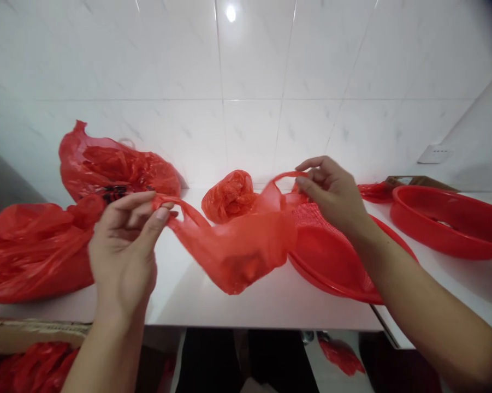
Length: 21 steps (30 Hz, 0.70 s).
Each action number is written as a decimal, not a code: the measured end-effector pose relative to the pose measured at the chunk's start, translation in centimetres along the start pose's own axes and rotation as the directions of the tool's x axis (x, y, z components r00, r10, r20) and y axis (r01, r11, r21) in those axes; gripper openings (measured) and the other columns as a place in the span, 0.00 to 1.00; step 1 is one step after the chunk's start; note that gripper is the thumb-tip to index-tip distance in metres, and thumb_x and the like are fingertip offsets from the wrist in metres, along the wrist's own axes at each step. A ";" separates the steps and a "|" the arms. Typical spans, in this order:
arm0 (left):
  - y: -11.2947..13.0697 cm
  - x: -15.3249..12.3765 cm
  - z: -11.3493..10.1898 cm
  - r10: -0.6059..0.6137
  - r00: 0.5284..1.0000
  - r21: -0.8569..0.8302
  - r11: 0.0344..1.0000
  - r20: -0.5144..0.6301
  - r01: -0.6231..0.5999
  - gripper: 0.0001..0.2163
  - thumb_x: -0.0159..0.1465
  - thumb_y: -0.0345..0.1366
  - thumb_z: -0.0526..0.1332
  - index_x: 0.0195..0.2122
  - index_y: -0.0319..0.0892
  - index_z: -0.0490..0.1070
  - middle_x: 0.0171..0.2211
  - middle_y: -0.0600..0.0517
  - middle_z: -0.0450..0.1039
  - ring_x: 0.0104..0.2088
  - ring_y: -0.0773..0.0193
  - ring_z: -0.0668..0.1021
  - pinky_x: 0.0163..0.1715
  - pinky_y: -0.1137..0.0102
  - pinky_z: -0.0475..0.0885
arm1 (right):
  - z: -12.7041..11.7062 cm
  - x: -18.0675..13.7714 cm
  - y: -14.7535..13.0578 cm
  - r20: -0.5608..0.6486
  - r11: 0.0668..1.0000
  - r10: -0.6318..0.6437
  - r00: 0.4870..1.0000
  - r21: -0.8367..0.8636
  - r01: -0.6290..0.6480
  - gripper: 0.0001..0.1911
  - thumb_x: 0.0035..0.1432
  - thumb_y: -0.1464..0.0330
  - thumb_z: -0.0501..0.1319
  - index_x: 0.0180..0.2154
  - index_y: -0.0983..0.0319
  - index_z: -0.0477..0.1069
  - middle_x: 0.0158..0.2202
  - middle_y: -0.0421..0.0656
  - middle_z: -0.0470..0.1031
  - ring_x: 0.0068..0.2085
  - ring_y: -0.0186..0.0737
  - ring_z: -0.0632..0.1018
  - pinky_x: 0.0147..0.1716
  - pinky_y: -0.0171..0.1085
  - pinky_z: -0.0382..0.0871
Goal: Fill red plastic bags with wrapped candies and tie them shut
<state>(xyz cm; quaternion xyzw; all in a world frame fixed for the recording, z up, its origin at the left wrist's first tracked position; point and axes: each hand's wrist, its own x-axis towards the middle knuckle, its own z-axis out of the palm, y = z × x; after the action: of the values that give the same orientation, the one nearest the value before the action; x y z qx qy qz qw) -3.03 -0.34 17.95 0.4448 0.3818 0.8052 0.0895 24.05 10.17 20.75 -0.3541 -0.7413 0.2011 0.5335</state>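
The thin red bag hangs between the two hands, above the middle of the white table; something darker shows through its lower part, but I cannot tell what it is. In my judgement, a handle could tear or slip out if the hands pull strongly apart, because the plastic is thin and each grip is small. The bag could also catch on the basin just beside it, if it swings right. The left hand has its palm turned inward and pinches one handle between thumb and forefinger, the other fingers loosely curled. The right hand reaches over the basin from the right, wrist bent, and pinches the other handle with thumb and fingertips, not a full fist. Behind the bag lies a crumpled bag; at the far left stands a big bag, and at right another basin.
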 end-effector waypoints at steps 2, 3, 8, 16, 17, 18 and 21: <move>0.7 0.2 1.0 -0.040 0.991 -0.016 0.999 0.124 0.042 0.12 0.56 0.28 0.68 0.42 0.41 0.73 0.32 0.54 0.76 0.35 0.69 0.79 0.36 0.74 0.76 | 0.0 0.3 0.1 -0.030 0.999 0.026 0.999 0.021 -0.025 0.05 0.59 0.67 0.59 0.40 0.57 0.67 0.22 0.34 0.64 0.26 0.32 0.70 0.28 0.34 0.66; 0.9 0.2 1.6 -0.026 0.984 -0.010 1.000 0.175 0.028 0.12 0.57 0.28 0.67 0.42 0.41 0.73 0.33 0.54 0.76 0.35 0.69 0.79 0.36 0.75 0.76 | 0.1 0.4 0.3 -0.021 0.999 0.046 0.999 0.029 -0.045 0.05 0.59 0.67 0.59 0.39 0.57 0.67 0.23 0.34 0.65 0.26 0.32 0.71 0.28 0.34 0.66; -0.3 1.2 4.2 -0.103 0.908 0.038 0.995 0.406 0.095 0.11 0.58 0.31 0.66 0.43 0.41 0.72 0.33 0.53 0.74 0.29 0.69 0.78 0.30 0.74 0.75 | 0.6 -0.3 0.9 0.044 0.995 0.091 0.995 0.037 -0.092 0.07 0.59 0.65 0.59 0.40 0.59 0.68 0.25 0.36 0.70 0.29 0.34 0.74 0.30 0.35 0.67; 1.7 4.4 2.6 -0.216 0.856 0.244 0.964 0.469 0.109 0.12 0.57 0.35 0.66 0.43 0.45 0.73 0.31 0.55 0.73 0.24 0.71 0.71 0.25 0.74 0.68 | -0.7 0.0 -0.8 -0.149 0.994 -0.058 0.987 0.083 0.071 0.07 0.59 0.66 0.59 0.41 0.58 0.67 0.26 0.37 0.70 0.30 0.34 0.74 0.27 0.33 0.66; 1.8 4.4 2.2 -0.186 0.879 0.242 0.967 0.440 0.083 0.12 0.58 0.36 0.65 0.43 0.46 0.73 0.30 0.55 0.73 0.24 0.71 0.71 0.25 0.74 0.68 | -0.4 -0.2 -0.5 -0.194 0.993 -0.060 0.979 0.087 0.078 0.07 0.60 0.66 0.58 0.42 0.57 0.66 0.27 0.37 0.70 0.30 0.34 0.74 0.26 0.33 0.66; 1.5 4.4 1.9 -0.176 0.877 0.256 0.965 0.447 0.063 0.11 0.58 0.37 0.65 0.43 0.47 0.73 0.30 0.56 0.73 0.24 0.70 0.72 0.25 0.74 0.68 | 0.1 -0.5 0.0 -0.173 0.995 -0.045 0.984 0.081 0.060 0.07 0.60 0.66 0.58 0.42 0.57 0.65 0.27 0.37 0.70 0.29 0.34 0.74 0.26 0.33 0.67; -0.6 4.1 1.8 -0.334 0.725 0.395 0.914 0.602 0.094 0.12 0.57 0.41 0.65 0.40 0.44 0.73 0.30 0.54 0.74 0.21 0.70 0.71 0.21 0.73 0.67 | 1.8 -1.1 1.9 0.186 0.995 0.097 0.978 -0.011 -0.097 0.06 0.57 0.69 0.58 0.38 0.58 0.66 0.27 0.37 0.71 0.24 0.32 0.74 0.23 0.32 0.67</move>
<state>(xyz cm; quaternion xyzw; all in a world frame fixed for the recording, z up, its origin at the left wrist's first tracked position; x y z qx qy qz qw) -4.20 3.06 20.73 0.6597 0.5069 0.5029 0.2343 23.14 10.80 18.15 -0.3699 -0.7701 0.2583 0.4510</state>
